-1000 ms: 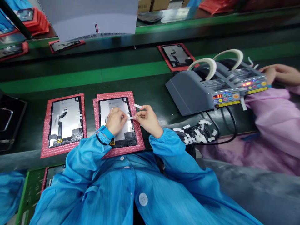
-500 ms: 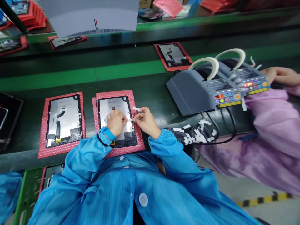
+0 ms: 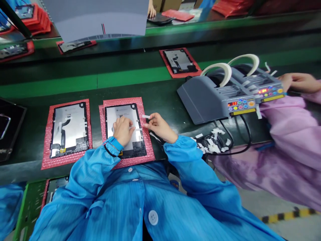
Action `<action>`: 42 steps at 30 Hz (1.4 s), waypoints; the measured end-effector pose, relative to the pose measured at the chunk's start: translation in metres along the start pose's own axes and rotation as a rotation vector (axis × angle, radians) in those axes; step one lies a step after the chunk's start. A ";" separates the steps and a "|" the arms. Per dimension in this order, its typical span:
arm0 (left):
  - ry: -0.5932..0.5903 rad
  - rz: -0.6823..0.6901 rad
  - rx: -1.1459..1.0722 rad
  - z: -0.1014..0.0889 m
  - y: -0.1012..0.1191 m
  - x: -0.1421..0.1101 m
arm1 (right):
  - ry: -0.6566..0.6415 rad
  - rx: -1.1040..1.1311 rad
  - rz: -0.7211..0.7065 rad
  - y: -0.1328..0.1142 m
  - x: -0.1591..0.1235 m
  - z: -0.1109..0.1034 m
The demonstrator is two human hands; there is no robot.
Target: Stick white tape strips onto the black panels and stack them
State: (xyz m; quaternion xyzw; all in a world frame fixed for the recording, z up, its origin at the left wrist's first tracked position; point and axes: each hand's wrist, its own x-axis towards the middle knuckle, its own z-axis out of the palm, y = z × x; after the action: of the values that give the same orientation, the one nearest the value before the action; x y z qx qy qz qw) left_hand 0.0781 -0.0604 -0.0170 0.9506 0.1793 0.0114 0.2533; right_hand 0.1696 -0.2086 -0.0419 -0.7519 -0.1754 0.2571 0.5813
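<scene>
A tablet screen panel [image 3: 117, 115], silver-backed with a black frame, lies on pink bubble wrap [image 3: 148, 145] before me. My left hand [image 3: 123, 131] rests on the panel, fingers lowered onto its silver back and thumb apart near the right edge. Beside that thumb, a short strip of white tape [image 3: 137, 129] lies across the panel's edge. Just off the panel to the right, my right hand [image 3: 160, 127] carries another strip of white tape [image 3: 145, 116] at its fingertips. Its thumb points toward the panel edge without touching the strip there.
Another panel [image 3: 71, 129] on pink wrap lies left. Two grey tape dispensers [image 3: 213, 97] stand right, with tape scraps [image 3: 213, 144] below. Beyond them is a co-worker's hand [image 3: 301, 82]. A further panel [image 3: 180, 61] lies behind; a grey housing [image 3: 100, 16] hangs overhead.
My right hand has drawn back slightly to the right, away from the strip at the panel's edge. My left fingers have loosened. A person's hand now shows at the far back.
</scene>
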 end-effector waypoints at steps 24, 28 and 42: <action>-0.140 0.130 -0.193 -0.005 -0.010 0.019 | 0.025 -0.293 -0.181 -0.011 0.002 0.012; -0.117 0.039 0.028 -0.005 0.000 0.016 | 0.074 -0.395 -0.241 -0.003 0.007 0.015; -0.121 0.026 0.179 -0.001 0.008 0.012 | 0.074 -0.590 -0.133 -0.006 0.012 0.017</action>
State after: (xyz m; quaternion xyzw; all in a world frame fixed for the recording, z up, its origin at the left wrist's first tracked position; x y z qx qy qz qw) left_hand 0.0917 -0.0628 -0.0131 0.9706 0.1516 -0.0588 0.1774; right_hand 0.1695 -0.1870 -0.0420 -0.8840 -0.2698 0.1289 0.3594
